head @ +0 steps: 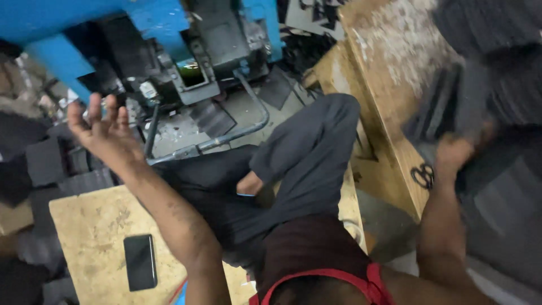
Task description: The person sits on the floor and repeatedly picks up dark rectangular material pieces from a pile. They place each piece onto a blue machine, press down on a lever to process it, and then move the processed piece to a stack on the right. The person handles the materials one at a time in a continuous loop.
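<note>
Right hand (454,155) clamps a blurred stack of dark sheets (451,107) right of the blue press (169,34); loose grip could spill it; left hand (104,133) spread, empty, near the press.

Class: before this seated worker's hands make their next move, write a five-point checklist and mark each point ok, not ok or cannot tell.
1. Left hand empty, fingers spread: ok.
2. Right hand firmly gripping the stack of dark grey sheets: cannot tell, blurred.
3. Left hand clear of the blue metal press machine: ok.
4. Black rectangular phone lying flat on the pale wooden board: ok.
5. Black-handled scissors away from both hands: ok.
</note>
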